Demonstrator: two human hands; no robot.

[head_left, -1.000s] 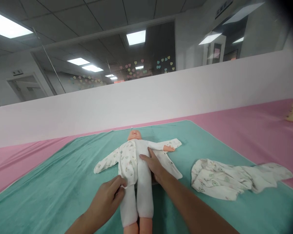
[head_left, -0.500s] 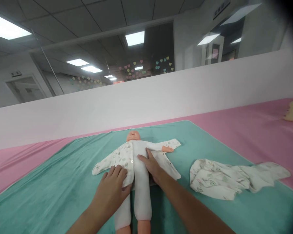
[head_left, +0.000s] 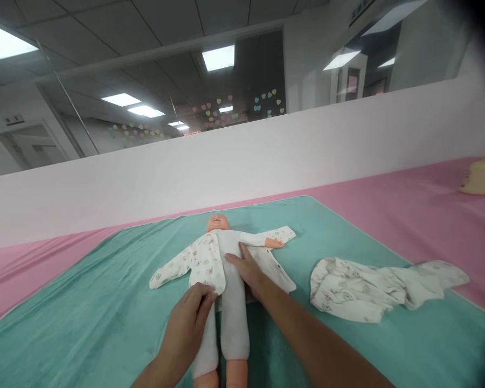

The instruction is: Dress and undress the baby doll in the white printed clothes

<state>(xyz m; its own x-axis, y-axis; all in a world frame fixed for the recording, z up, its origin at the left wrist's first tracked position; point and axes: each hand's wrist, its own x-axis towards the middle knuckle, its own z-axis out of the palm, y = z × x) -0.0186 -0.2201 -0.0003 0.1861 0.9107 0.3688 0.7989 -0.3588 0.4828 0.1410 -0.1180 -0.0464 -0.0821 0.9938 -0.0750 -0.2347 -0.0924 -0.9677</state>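
A baby doll (head_left: pixel 231 280) with a white cloth body lies on its back, head away from me. A white printed baby shirt (head_left: pixel 206 264) covers one side of its chest, with one sleeve on an arm. The shirt's other half is spread flat under the doll, and the doll's bare hand rests on that empty-looking sleeve. My left hand (head_left: pixel 188 318) is closed in a pinch on the shirt's lower front corner. My right hand (head_left: pixel 248 269) holds the doll's side, thumb on the chest; some of its fingers are hidden.
A crumpled white printed garment (head_left: pixel 359 291) lies to the right on the green sheet (head_left: pixel 105 307). Pink covering (head_left: pixel 404 215) shows around the sheet. A low white wall (head_left: pixel 186 172) with glass above stands behind. A cream-coloured object (head_left: pixel 483 175) sits at the far right.
My left hand has gone from lying on the shirt front to pinching its lower corner, which is now drawn further across the doll's body. My right hand stays on the doll.
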